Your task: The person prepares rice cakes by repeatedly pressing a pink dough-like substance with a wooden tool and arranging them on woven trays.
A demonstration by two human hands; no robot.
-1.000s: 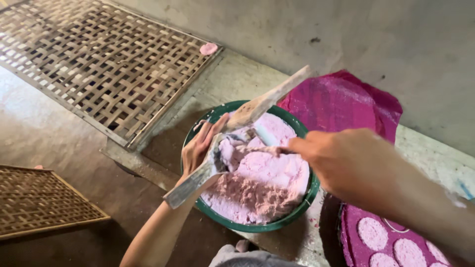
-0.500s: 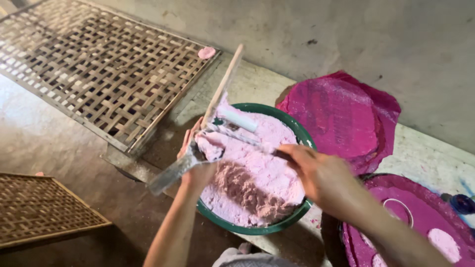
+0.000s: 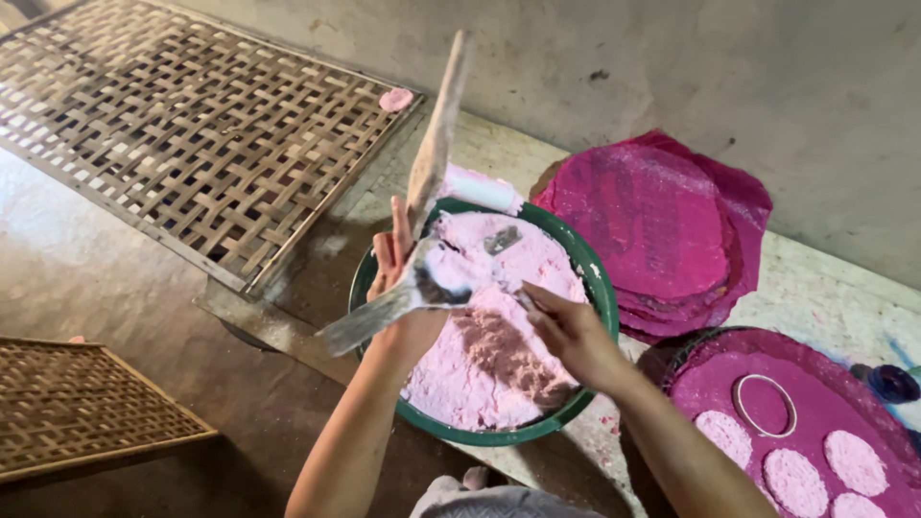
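The left hand grips a long wooden paddle near its middle, fingers wrapped round it, tilting it steeply over the green basin so the blade end hangs low at the near rim and the handle points up toward the wall; held so, the pink dough stuck to it sits above the basin, where any that comes off would drop back in; the right hand rests on the dough, fingers bent into the mass, though I cannot tell whether it grasps any; the basin is nearly full of that crumbly pink dough; to the right a round tray lined in magenta cloth carries flat pink discs and a metal ring; more magenta cloths lie stacked behind; woven bamboo racks lie to the left.
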